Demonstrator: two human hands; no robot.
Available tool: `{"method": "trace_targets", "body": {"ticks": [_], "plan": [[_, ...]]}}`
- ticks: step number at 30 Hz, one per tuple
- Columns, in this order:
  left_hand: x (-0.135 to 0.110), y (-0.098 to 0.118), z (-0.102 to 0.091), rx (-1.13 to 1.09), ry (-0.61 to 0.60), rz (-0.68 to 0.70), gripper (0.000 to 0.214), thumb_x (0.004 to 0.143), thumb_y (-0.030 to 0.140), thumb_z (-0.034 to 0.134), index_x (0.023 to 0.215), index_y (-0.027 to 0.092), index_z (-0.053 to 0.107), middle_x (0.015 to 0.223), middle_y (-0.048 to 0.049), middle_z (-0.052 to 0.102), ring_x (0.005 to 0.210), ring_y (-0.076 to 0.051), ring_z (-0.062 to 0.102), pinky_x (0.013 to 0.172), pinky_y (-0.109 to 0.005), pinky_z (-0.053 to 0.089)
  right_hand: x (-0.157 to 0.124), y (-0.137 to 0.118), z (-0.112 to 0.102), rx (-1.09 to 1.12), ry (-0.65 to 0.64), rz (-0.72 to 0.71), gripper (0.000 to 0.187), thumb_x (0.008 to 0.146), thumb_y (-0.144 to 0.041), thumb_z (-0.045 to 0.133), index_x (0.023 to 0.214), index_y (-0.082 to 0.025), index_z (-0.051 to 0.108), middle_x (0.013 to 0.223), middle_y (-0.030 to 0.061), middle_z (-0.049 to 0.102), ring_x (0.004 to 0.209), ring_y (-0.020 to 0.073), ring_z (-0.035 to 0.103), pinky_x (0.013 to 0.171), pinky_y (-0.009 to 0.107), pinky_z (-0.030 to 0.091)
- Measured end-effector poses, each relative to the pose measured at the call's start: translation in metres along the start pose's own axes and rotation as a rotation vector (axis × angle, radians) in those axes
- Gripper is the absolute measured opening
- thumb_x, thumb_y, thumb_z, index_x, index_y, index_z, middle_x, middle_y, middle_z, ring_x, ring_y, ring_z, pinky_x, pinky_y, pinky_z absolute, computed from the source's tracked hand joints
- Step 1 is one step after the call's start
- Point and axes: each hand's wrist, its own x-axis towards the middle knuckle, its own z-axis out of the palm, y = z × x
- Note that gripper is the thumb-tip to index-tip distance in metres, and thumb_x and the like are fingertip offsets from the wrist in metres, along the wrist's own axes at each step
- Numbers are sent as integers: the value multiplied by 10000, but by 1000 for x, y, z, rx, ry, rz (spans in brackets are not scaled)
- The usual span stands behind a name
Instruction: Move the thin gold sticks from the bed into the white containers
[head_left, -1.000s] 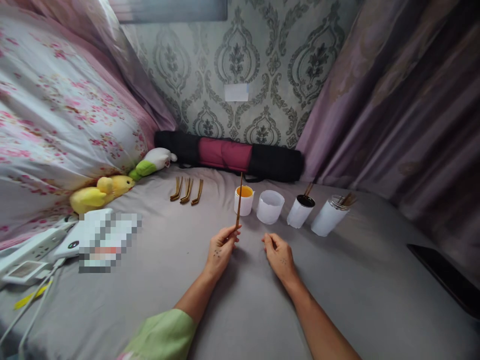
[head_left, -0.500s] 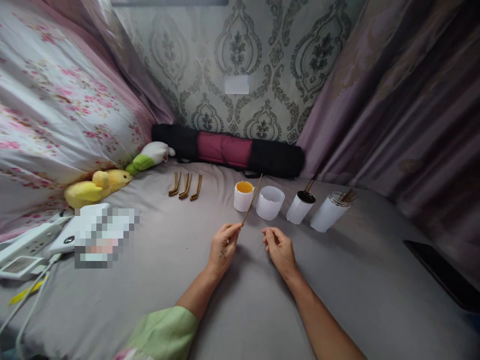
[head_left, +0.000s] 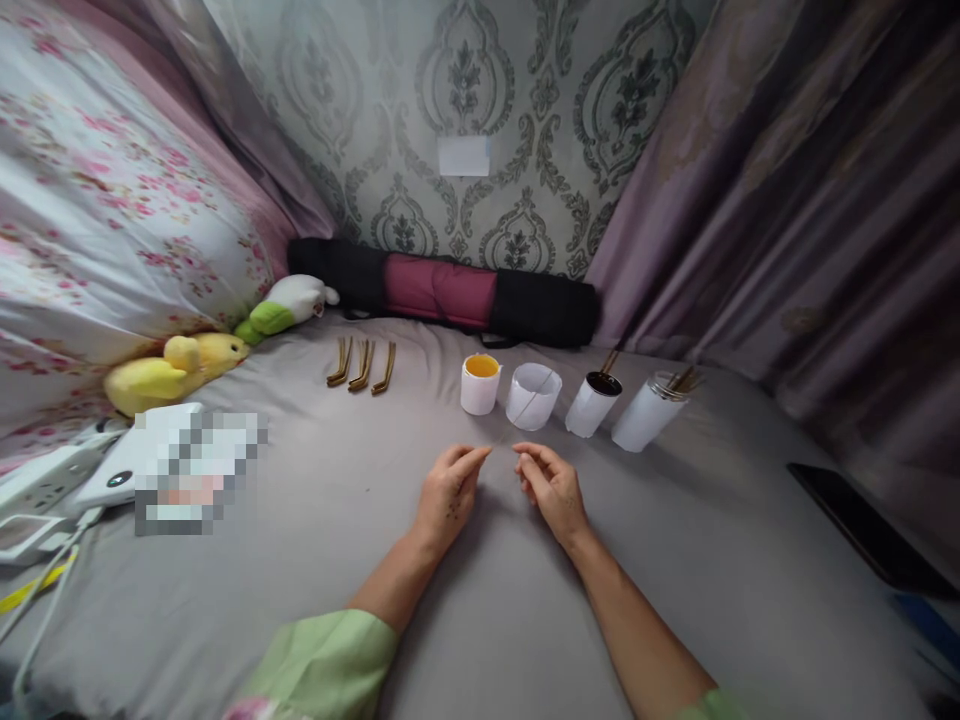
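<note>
My left hand (head_left: 454, 490) is closed, thumb and fingers pinching the lower end of a thin golden-brown stick (head_left: 531, 406). The stick slants up to the right, across the front of a translucent white cup (head_left: 532, 412). Close by on the right, my right hand (head_left: 551, 488) has its fingers curled together, with nothing visible in them. Its fingertips are near the stick's lower part but appear apart from it. Bent golden-brown sticks (head_left: 360, 372) lie in small bundles farther back on the left.
Beyond my hands stand a white cup with a yellow inside (head_left: 480, 393), a dark-mouthed white container (head_left: 591, 412) and a white jar (head_left: 641, 425) holding sticks. Plush toys (head_left: 161, 378), a power strip (head_left: 41, 480) and a white device (head_left: 150, 450) are left; a dark phone-like slab (head_left: 862, 520) lies right.
The stick has tipped down to the right, from steeply upright to crossing the translucent cup. My hands have come slightly closer together. The whole view has shifted a little.
</note>
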Motion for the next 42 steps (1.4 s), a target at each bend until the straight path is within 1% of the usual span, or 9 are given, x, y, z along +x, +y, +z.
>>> {"method": "trace_targets", "body": {"ticks": [5, 11, 14, 19, 27, 34, 42], "plan": [[-2, -3, 3, 90, -18, 31, 333, 832, 227, 344, 1095, 234, 548, 932, -82, 545, 849, -150, 492, 747, -270, 395, -2, -4, 1, 43, -17, 20, 266, 719, -341, 505, 902, -159, 570, 654, 9, 547, 493, 75, 469, 397, 176, 353], [-3, -2, 3, 162, -47, 79, 343, 828, 201, 343, 1109, 244, 535, 929, -80, 542, 855, -152, 482, 752, -283, 394, -2, -3, 0, 67, -44, 31, 322, 711, -367, 526, 959, -163, 559, 670, 8, 559, 487, 73, 460, 400, 184, 351], [-4, 0, 2, 198, -67, 99, 346, 826, 190, 341, 1108, 249, 534, 930, -76, 541, 857, -152, 481, 754, -284, 394, -2, -3, 0, 77, -33, 34, 337, 711, -379, 535, 960, -155, 562, 655, 1, 547, 460, 61, 440, 396, 184, 346], [-4, 3, 2, 268, -97, 117, 345, 823, 169, 335, 1092, 242, 539, 934, -76, 536, 862, -157, 478, 752, -287, 395, -1, -4, 0, 131, -16, 46, 333, 725, -406, 515, 935, -151, 557, 635, -12, 505, 422, 43, 404, 353, 166, 305], [-5, 2, 3, 343, -106, 142, 357, 813, 135, 331, 1091, 244, 527, 931, -66, 531, 861, -155, 471, 742, -279, 397, 1, 1, 0, 167, -9, 70, 376, 715, -447, 506, 925, -141, 565, 638, 1, 510, 431, 45, 416, 327, 149, 302], [-5, 4, 2, 321, -115, 119, 328, 832, 175, 314, 1081, 226, 522, 937, -71, 536, 871, -159, 485, 754, -276, 398, 1, 2, 0, 196, -13, 77, 348, 711, -435, 517, 898, -147, 567, 634, -5, 514, 431, 44, 420, 329, 151, 302], [-4, 0, 5, 198, -57, 93, 308, 833, 190, 332, 1100, 213, 484, 950, -76, 545, 900, -163, 492, 786, -290, 393, 1, 3, -1, 217, -16, 87, 319, 716, -422, 519, 889, -157, 562, 639, -13, 501, 439, 43, 416, 337, 151, 299]]}}
